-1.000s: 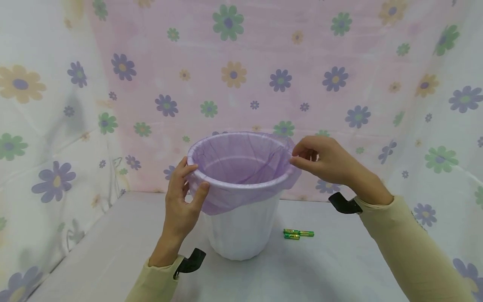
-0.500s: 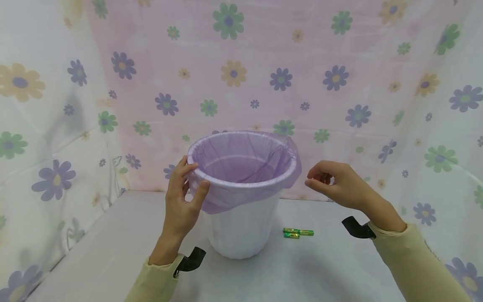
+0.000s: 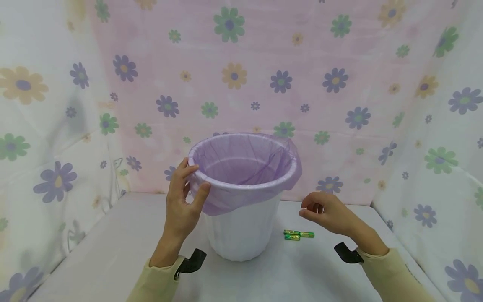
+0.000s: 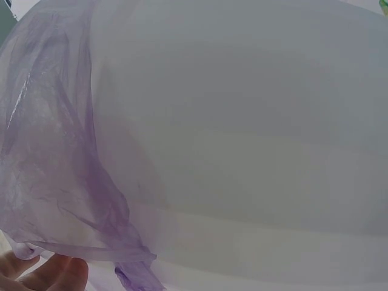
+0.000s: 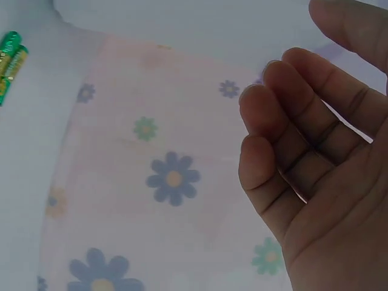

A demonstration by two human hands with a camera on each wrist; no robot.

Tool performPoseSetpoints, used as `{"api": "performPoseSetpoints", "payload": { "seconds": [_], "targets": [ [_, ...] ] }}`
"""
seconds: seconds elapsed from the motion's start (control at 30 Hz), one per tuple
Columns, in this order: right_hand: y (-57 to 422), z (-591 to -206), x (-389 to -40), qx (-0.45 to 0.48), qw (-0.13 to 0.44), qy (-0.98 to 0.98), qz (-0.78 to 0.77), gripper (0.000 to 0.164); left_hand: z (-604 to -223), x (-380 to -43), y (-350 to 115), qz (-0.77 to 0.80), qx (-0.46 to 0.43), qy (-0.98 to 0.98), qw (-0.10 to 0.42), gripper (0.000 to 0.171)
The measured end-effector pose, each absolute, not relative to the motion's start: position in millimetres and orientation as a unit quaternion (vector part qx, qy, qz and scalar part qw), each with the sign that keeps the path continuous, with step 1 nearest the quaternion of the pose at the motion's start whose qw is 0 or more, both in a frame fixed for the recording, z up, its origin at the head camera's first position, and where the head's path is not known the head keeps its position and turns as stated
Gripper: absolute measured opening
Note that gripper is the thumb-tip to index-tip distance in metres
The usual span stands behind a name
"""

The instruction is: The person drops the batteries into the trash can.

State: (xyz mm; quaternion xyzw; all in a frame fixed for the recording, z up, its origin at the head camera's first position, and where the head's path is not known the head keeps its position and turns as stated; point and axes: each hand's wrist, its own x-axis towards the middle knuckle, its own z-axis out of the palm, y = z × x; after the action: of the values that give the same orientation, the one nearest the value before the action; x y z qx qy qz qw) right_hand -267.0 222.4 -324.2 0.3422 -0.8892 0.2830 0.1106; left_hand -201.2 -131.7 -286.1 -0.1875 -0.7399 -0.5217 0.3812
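Observation:
A white trash can (image 3: 241, 235) stands upright on the table, lined with a thin purple garbage bag (image 3: 230, 199) folded out over its rim. With bent fingers and thumb, my left hand (image 3: 183, 205) holds the left side of the lined rim. In the left wrist view, fingertips (image 4: 66, 273) show just below the bag's loose edge. My right hand (image 3: 328, 212) hovers right of the trash can, fingers loosely curled, nothing in it. Below and left of it lie a few small green batteries (image 3: 299, 234), side by side on the table.
The white table (image 3: 151, 235) is bounded by flower-printed cloth (image 3: 245, 50) at the back and on both sides. A black strap piece (image 3: 191, 261) sticks out at the left cuff, and another (image 3: 348, 253) at the right cuff.
My right hand has come away from the bag at the right rim and lowered toward the batteries. My left hand stays at the left rim; the trash can has not moved.

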Motion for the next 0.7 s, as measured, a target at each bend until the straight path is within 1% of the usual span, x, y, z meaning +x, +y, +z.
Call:
{"api": "performPoseSetpoints", "payload": {
  "seconds": [0.4,0.7],
  "targets": [
    [216,-384,-277,0.330,0.053,-0.893,0.300,0.014,-287,-202,-132,-0.526,-0.185,-0.739,0.380,0.043],
    [214,-413,-282,0.304,0.010,-0.911,0.277,0.032,-287,-203,-132,-0.522,-0.189,-0.738,0.383,0.044]
  ]
}}
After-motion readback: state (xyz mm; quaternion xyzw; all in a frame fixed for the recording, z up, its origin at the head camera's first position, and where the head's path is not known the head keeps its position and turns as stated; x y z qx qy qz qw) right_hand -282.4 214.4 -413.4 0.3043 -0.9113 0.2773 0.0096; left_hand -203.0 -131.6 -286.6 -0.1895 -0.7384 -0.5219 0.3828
